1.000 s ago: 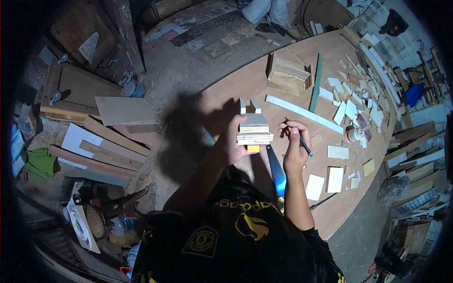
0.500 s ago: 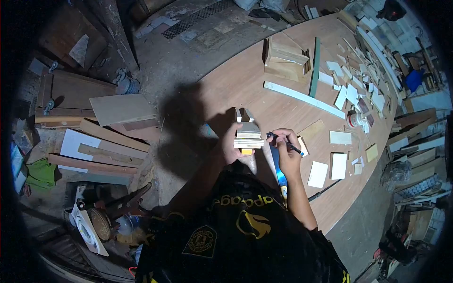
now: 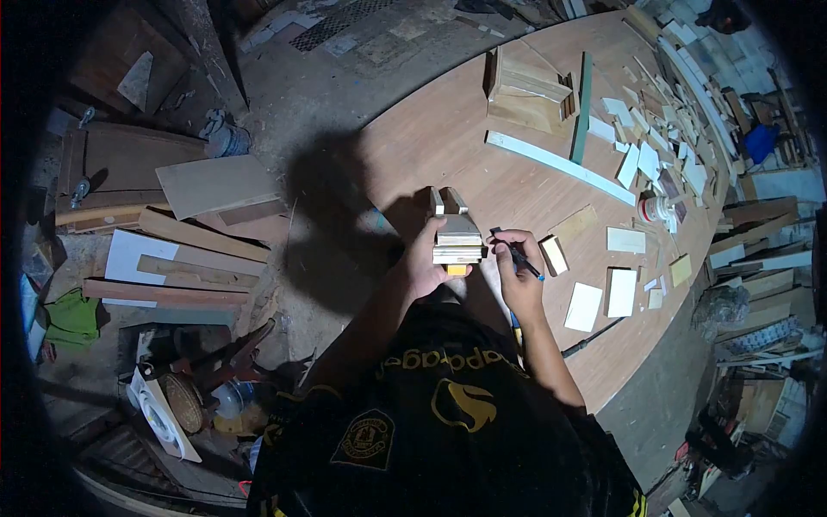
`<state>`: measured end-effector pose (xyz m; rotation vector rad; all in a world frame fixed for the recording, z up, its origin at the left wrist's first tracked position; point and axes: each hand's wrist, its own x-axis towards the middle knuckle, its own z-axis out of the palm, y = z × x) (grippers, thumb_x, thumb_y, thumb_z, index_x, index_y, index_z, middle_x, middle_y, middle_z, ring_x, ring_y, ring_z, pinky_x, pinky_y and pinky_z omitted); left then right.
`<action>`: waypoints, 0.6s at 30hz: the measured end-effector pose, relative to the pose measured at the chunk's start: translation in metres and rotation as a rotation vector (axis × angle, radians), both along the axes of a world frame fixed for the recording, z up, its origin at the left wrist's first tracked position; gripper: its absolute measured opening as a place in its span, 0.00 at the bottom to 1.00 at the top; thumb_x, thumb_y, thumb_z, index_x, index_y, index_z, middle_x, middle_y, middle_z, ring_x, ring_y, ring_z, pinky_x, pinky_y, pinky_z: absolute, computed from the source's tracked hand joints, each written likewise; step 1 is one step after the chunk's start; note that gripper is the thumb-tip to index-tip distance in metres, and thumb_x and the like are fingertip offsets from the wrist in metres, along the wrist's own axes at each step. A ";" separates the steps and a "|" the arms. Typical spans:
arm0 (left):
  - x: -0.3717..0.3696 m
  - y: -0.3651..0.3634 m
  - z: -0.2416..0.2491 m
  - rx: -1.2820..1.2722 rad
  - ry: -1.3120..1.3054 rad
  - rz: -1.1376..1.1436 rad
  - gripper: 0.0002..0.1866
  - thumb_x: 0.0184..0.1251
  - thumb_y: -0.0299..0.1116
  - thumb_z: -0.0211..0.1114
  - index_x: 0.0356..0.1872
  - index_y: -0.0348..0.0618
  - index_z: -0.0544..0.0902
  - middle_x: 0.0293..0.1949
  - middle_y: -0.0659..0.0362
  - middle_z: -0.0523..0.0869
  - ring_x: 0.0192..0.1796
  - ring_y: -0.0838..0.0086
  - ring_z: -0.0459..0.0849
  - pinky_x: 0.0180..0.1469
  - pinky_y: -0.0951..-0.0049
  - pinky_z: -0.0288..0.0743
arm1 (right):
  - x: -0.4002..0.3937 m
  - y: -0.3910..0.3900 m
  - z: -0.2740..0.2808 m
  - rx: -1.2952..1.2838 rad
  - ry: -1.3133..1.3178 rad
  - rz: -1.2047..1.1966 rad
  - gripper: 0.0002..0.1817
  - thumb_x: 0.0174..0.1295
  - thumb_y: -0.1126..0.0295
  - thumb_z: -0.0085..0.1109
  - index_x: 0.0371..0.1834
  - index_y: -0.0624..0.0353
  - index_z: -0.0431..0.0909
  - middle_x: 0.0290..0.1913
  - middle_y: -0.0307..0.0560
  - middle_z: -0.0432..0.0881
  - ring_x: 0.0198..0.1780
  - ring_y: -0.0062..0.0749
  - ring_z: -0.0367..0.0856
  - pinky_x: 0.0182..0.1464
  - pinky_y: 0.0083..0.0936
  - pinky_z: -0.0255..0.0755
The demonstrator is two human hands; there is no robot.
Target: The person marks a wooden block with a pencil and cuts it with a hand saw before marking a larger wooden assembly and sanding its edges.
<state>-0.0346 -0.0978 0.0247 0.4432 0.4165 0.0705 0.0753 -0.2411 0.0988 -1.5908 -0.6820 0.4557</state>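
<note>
My left hand is wrapped around a small block of stacked wood pieces, gripping it from its left side in front of my chest. A yellow piece shows under the stack, by my fingers. In my right hand is a dark pen with a blue end, pinched between thumb and fingers. Its other end points at the right side of the wood stack, close to it. Beyond the stack, two short wood pieces stand on the table. Just right of my right hand lies a small wood block.
The round wooden table carries an open wooden box, a green strip, a long white strip and many offcuts. A tape roll sits on the right. Boards lie at the left.
My right hand has turned slightly and brought the pen's end nearer the wood stack. The view has shifted a little, and the blade beside my right forearm is now mostly hidden.
</note>
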 end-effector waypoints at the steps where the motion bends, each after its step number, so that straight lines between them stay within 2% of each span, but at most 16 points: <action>1: 0.001 0.002 0.002 -0.001 0.002 0.000 0.23 0.79 0.45 0.47 0.66 0.45 0.62 0.62 0.47 0.75 0.61 0.55 0.78 0.59 0.50 0.77 | 0.001 0.001 0.002 -0.001 0.002 0.000 0.07 0.67 0.78 0.55 0.47 0.65 0.75 0.40 0.44 0.84 0.42 0.21 0.79 0.48 0.21 0.73; 3: 0.003 0.006 0.006 -0.224 0.004 0.002 0.21 0.79 0.45 0.48 0.65 0.46 0.64 0.59 0.49 0.77 0.60 0.57 0.79 0.59 0.50 0.76 | 0.003 0.002 0.006 -0.032 -0.040 0.009 0.08 0.66 0.78 0.56 0.47 0.65 0.75 0.39 0.43 0.84 0.40 0.20 0.79 0.47 0.20 0.74; 4: 0.003 0.006 0.009 -0.224 0.005 0.000 0.21 0.79 0.45 0.48 0.65 0.46 0.64 0.59 0.49 0.77 0.60 0.57 0.79 0.59 0.50 0.76 | 0.003 0.003 0.007 -0.032 -0.039 0.007 0.08 0.66 0.78 0.56 0.47 0.65 0.75 0.39 0.43 0.84 0.40 0.20 0.79 0.47 0.20 0.74; 6: 0.007 0.004 0.016 0.037 0.105 0.010 0.22 0.77 0.48 0.50 0.63 0.46 0.67 0.54 0.52 0.80 0.58 0.60 0.79 0.58 0.50 0.75 | 0.002 0.006 0.007 0.071 -0.009 0.042 0.08 0.65 0.78 0.58 0.46 0.65 0.75 0.37 0.43 0.84 0.38 0.20 0.80 0.44 0.18 0.74; 7: 0.009 0.004 0.019 0.036 0.105 0.008 0.22 0.77 0.48 0.50 0.63 0.46 0.67 0.54 0.52 0.80 0.58 0.60 0.79 0.58 0.50 0.75 | 0.003 0.006 0.003 0.079 -0.008 0.037 0.07 0.64 0.78 0.60 0.44 0.64 0.77 0.35 0.43 0.85 0.37 0.19 0.81 0.42 0.19 0.74; 8: 0.012 0.005 0.023 -0.056 0.132 0.022 0.22 0.75 0.51 0.51 0.58 0.45 0.72 0.50 0.53 0.82 0.52 0.61 0.82 0.54 0.53 0.78 | 0.004 0.006 0.004 0.077 -0.008 0.036 0.07 0.64 0.78 0.60 0.44 0.64 0.77 0.35 0.43 0.85 0.37 0.19 0.81 0.42 0.19 0.74; 9: 0.014 0.005 0.027 -0.148 0.159 0.036 0.23 0.72 0.53 0.53 0.54 0.45 0.77 0.45 0.54 0.84 0.47 0.63 0.85 0.49 0.56 0.80 | 0.005 0.006 0.007 0.001 -0.030 0.063 0.06 0.63 0.77 0.61 0.42 0.64 0.77 0.34 0.43 0.85 0.37 0.19 0.81 0.41 0.19 0.74; 10: 0.017 0.005 0.031 -0.150 0.160 0.035 0.23 0.72 0.53 0.53 0.54 0.45 0.77 0.45 0.54 0.84 0.47 0.63 0.85 0.49 0.56 0.80 | 0.007 0.007 0.011 -0.077 -0.052 0.089 0.06 0.63 0.77 0.62 0.41 0.64 0.78 0.34 0.42 0.85 0.37 0.19 0.82 0.40 0.20 0.75; 13: 0.023 0.003 0.046 -0.239 0.207 0.098 0.22 0.73 0.53 0.53 0.53 0.45 0.78 0.44 0.54 0.84 0.46 0.62 0.85 0.50 0.55 0.80 | 0.006 0.013 0.009 -0.081 -0.111 0.071 0.06 0.60 0.76 0.66 0.37 0.63 0.79 0.32 0.46 0.85 0.35 0.24 0.84 0.37 0.22 0.76; 16: 0.027 0.001 0.048 -0.224 0.247 0.110 0.21 0.73 0.51 0.53 0.51 0.45 0.78 0.42 0.56 0.85 0.44 0.66 0.85 0.49 0.60 0.81 | 0.002 0.021 0.016 -0.065 -0.313 0.124 0.09 0.56 0.75 0.69 0.36 0.64 0.79 0.33 0.52 0.84 0.34 0.35 0.86 0.37 0.25 0.77; 18: 0.028 0.001 0.042 -0.198 0.224 0.114 0.19 0.74 0.49 0.52 0.48 0.45 0.79 0.41 0.59 0.85 0.43 0.70 0.85 0.46 0.67 0.81 | 0.000 0.024 0.011 -0.063 -0.294 0.133 0.10 0.55 0.75 0.70 0.37 0.64 0.79 0.34 0.53 0.84 0.34 0.37 0.86 0.37 0.26 0.77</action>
